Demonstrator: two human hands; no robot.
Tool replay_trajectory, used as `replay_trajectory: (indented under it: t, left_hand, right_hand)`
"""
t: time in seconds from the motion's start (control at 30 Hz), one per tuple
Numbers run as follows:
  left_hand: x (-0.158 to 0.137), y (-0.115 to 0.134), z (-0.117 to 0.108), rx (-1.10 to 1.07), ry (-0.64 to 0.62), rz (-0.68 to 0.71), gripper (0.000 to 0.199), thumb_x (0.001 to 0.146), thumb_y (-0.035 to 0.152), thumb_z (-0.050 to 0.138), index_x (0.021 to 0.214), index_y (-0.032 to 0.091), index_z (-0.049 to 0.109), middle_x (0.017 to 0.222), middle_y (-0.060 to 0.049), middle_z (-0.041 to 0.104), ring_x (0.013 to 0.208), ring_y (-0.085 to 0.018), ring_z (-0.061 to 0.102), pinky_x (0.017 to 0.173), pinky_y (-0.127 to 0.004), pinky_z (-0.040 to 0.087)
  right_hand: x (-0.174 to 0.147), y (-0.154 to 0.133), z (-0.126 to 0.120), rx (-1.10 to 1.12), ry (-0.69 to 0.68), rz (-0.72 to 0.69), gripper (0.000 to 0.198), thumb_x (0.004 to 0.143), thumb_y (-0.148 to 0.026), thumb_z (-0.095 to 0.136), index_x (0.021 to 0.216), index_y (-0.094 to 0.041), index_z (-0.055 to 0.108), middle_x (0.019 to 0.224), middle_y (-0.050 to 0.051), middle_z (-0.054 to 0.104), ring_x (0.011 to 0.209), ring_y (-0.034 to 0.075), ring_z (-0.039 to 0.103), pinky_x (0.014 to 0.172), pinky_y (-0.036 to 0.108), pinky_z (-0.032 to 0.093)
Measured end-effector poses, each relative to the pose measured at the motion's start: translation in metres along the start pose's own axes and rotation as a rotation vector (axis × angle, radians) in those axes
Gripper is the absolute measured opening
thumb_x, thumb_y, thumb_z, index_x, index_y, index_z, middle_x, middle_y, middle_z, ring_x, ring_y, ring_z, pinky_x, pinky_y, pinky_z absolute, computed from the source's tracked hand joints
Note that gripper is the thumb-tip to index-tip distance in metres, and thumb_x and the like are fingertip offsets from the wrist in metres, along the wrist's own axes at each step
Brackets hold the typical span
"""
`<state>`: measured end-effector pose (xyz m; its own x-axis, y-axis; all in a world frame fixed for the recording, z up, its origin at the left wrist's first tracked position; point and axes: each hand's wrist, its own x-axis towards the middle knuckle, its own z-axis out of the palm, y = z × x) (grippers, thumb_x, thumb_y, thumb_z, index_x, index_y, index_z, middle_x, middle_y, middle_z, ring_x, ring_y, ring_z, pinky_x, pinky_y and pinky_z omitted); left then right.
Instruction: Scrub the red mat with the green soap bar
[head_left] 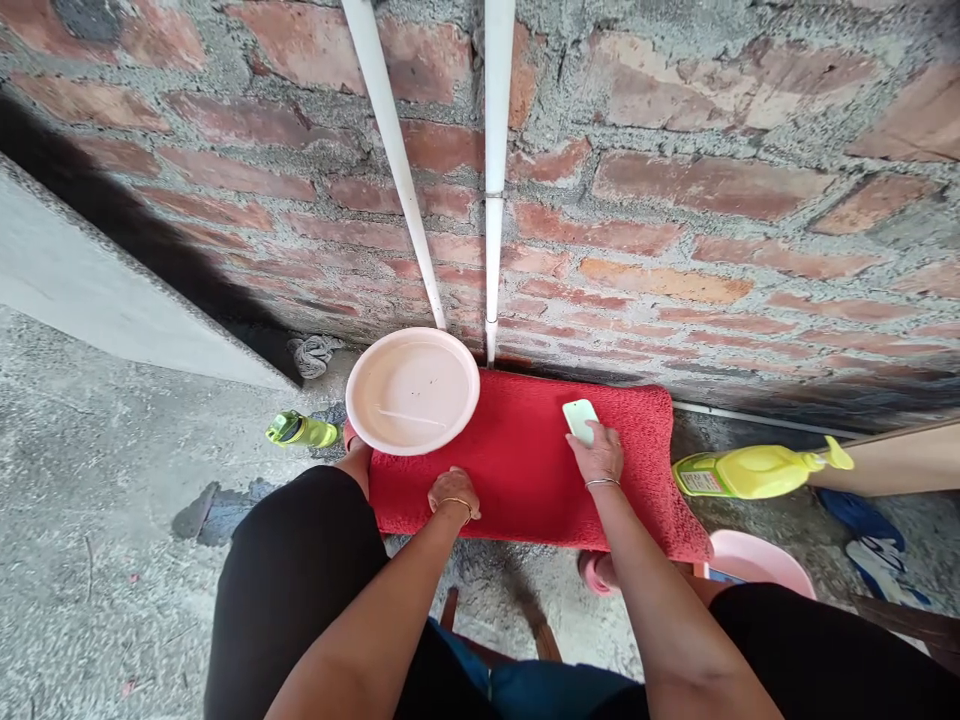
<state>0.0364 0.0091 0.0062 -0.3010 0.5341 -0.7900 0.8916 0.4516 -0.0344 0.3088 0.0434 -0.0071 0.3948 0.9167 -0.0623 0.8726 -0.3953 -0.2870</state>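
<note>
A red pile mat (525, 470) lies spread over a low surface in front of my knees, its right edge hanging down. My right hand (600, 455) is closed around the near end of a pale green scrub brush (580, 412). The brush's smooth back faces up and its underside, against the mat, is hidden. On the mat's left part rests my left hand (454, 492), curled into a fist; whether it pinches the fabric is hidden. A pale pink basin (420, 385) with some clear liquid in it stands at the mat's far left corner.
A yellow pump bottle (757, 472) is right of the mat, above a pink tub (761, 560). A green drink bottle (304, 430) is on the concrete floor at left. Behind rises a brick wall (675, 190) with two white pipes (493, 230). A grey cloth (313, 355) lies by a slab.
</note>
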Motion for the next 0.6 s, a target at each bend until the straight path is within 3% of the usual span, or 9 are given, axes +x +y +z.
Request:
replay_trajectory:
  t: [0.13, 0.37, 0.5, 0.6]
  left_hand:
    - [-0.001, 0.001, -0.001, 0.009, 0.009, 0.014, 0.085, 0.041, 0.023, 0.091, 0.118, 0.02, 0.056, 0.115, -0.015, 0.068, 0.11, -0.034, 0.063, 0.075, -0.039, 0.058]
    - [-0.005, 0.004, -0.004, 0.033, -0.016, -0.008, 0.095, 0.042, 0.023, 0.091, 0.128, 0.016, 0.05, 0.116, -0.019, 0.066, 0.105, -0.034, 0.065, 0.075, -0.043, 0.058]
    - [-0.005, 0.003, -0.003, 0.039, 0.006, -0.002, 0.093, 0.039, 0.025, 0.093, 0.123, 0.02, 0.055, 0.117, -0.016, 0.066, 0.104, -0.033, 0.066, 0.073, -0.039, 0.057]
    - [-0.005, 0.002, -0.002, 0.04, 0.026, 0.014, 0.09, 0.038, 0.024, 0.093, 0.12, 0.02, 0.056, 0.115, -0.015, 0.067, 0.104, -0.033, 0.066, 0.074, -0.038, 0.057]
  right_hand:
    - [-0.003, 0.004, 0.0, 0.07, 0.054, 0.114, 0.053, 0.077, -0.051, 0.064, 0.121, -0.021, 0.06, 0.106, 0.009, 0.053, 0.091, 0.023, 0.053, 0.08, 0.034, 0.041]
    - [-0.027, -0.083, 0.023, 0.075, -0.049, -0.262, 0.046, 0.077, -0.044, 0.066, 0.118, -0.024, 0.062, 0.109, 0.009, 0.053, 0.094, 0.023, 0.051, 0.085, 0.035, 0.039]
    - [-0.039, -0.131, 0.035, 0.024, -0.152, -0.336, 0.046, 0.079, -0.045, 0.066, 0.121, -0.026, 0.06, 0.111, 0.009, 0.052, 0.097, 0.024, 0.05, 0.085, 0.034, 0.037]
    - [-0.041, -0.147, 0.037, -0.026, -0.23, -0.359, 0.047, 0.081, -0.046, 0.065, 0.123, -0.028, 0.058, 0.114, 0.009, 0.051, 0.101, 0.024, 0.05, 0.086, 0.035, 0.036]
